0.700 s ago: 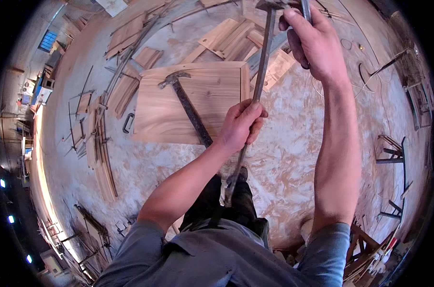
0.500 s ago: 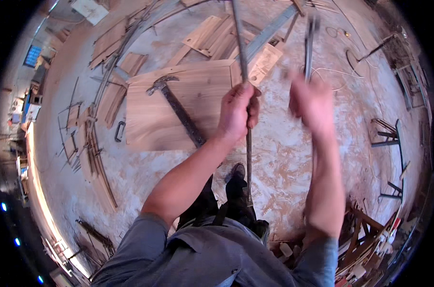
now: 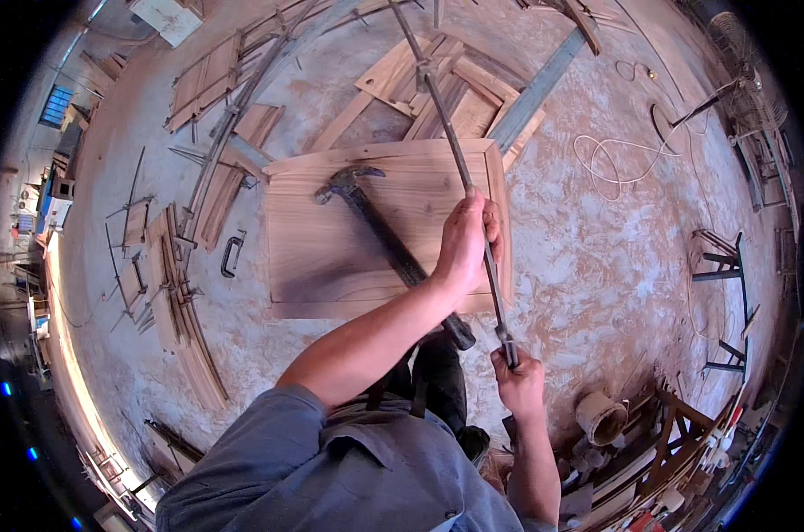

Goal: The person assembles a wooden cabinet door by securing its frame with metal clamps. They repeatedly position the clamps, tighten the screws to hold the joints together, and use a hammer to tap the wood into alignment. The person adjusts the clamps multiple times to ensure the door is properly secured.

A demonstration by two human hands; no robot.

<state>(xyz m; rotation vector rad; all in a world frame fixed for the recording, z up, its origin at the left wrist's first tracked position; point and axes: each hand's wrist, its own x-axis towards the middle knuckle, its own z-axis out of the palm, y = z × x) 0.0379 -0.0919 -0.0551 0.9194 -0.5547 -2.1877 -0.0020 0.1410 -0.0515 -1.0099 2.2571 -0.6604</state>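
Soft daylight is filling the room, so the dusty floor is looking bright and pale. The brightest light is coming in along the left edge. A dark shadow is lying on the wooden board. The middle is looking sharp. Straight lines are bending near the round rim, and black is filling the corners.

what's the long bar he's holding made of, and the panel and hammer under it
Long bar: looks like steel, dull grey and thin, gripped by left hand and right hand. Panel: bare, unfinished wood with visible grain. Hammer: dark metal head; the handle is dark, probably metal too.
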